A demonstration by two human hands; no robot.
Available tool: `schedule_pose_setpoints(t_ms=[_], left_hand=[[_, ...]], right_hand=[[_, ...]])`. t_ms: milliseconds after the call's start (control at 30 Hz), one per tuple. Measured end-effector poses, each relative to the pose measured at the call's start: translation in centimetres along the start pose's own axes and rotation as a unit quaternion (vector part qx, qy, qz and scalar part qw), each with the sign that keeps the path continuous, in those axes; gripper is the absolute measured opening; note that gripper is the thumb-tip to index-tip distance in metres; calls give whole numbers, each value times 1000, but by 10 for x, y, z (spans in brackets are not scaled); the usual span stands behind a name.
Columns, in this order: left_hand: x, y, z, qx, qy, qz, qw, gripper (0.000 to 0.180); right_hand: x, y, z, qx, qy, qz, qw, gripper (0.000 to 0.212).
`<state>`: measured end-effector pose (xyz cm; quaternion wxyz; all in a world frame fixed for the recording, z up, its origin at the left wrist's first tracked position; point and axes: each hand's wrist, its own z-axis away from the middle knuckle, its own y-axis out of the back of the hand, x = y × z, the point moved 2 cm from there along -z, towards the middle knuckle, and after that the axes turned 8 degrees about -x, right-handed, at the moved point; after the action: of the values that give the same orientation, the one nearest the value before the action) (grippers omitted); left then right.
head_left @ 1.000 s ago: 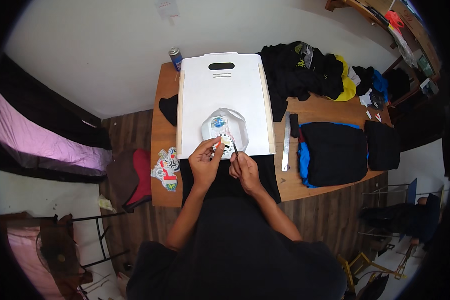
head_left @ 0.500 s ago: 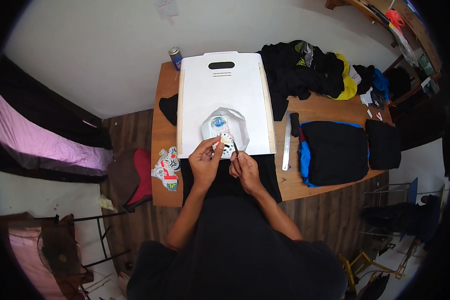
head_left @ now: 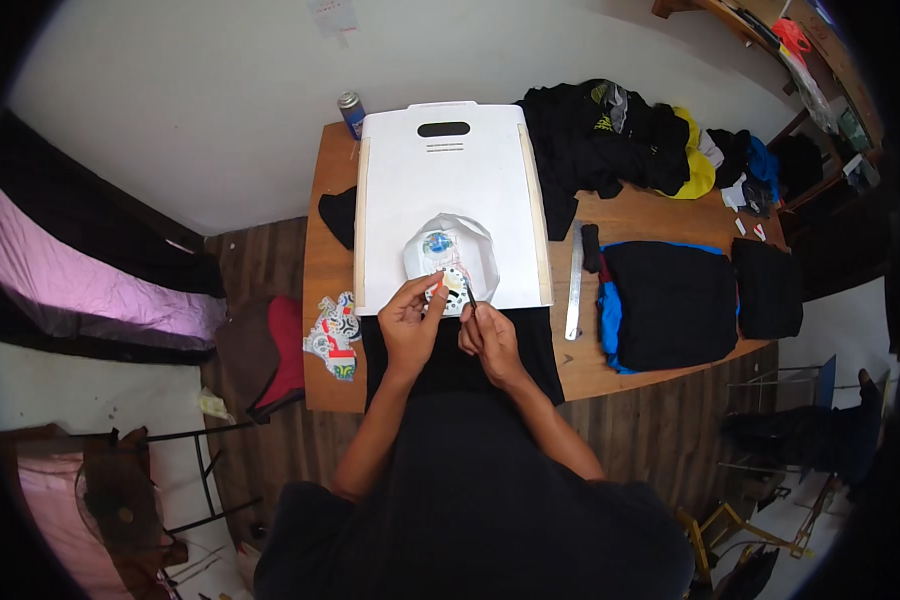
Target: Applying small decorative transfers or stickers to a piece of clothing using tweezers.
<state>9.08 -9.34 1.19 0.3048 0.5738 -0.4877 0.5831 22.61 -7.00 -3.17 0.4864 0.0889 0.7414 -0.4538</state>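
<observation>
My left hand (head_left: 408, 315) pinches the edge of a small round white printed piece (head_left: 454, 285) with dark spots and a yellow and black middle. In my right hand (head_left: 492, 340) is a thin dark pointed tool (head_left: 471, 292), its tip against that piece's right side; its exact kind is too small to tell. Just beyond my fingers lies a crumpled whitish translucent sheet (head_left: 480, 255) with a round blue print (head_left: 438, 244). Sheet and hands are over the near end of a large white board (head_left: 450, 190) with a handle slot. Black cloth (head_left: 530, 350) hangs below the board's front edge.
On the wooden table (head_left: 590, 392), cut-out colourful printed pieces (head_left: 335, 340) lie left. A spray can (head_left: 350, 114) stands at the back left. To the right are a metal ruler (head_left: 575, 290), folded black garments (head_left: 670, 305) and a heap of dark clothes (head_left: 600, 135).
My hands stay nearly still, with only a slight shift of the round piece and the tool. At the lower right, a dark shape has moved a little upward.
</observation>
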Motion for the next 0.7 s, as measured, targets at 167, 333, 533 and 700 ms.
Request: schedule_pose_setpoints(t_ms=[167,333,533,700], left_hand=[[-2,1,0,-1,0,-3,1000,25],[-2,0,0,-1,3,2,1000,25],[-3,2,1,2,10,6,1000,25],[-1,1,0,1,18,7,1000,24]], right_hand=[[0,-1,0,3,1,7,1000,35],[-1,0,0,11,4,1,1000,35],[0,0,0,9,-5,-11,1000,35],[-1,0,0,10,-5,-6,1000,35]])
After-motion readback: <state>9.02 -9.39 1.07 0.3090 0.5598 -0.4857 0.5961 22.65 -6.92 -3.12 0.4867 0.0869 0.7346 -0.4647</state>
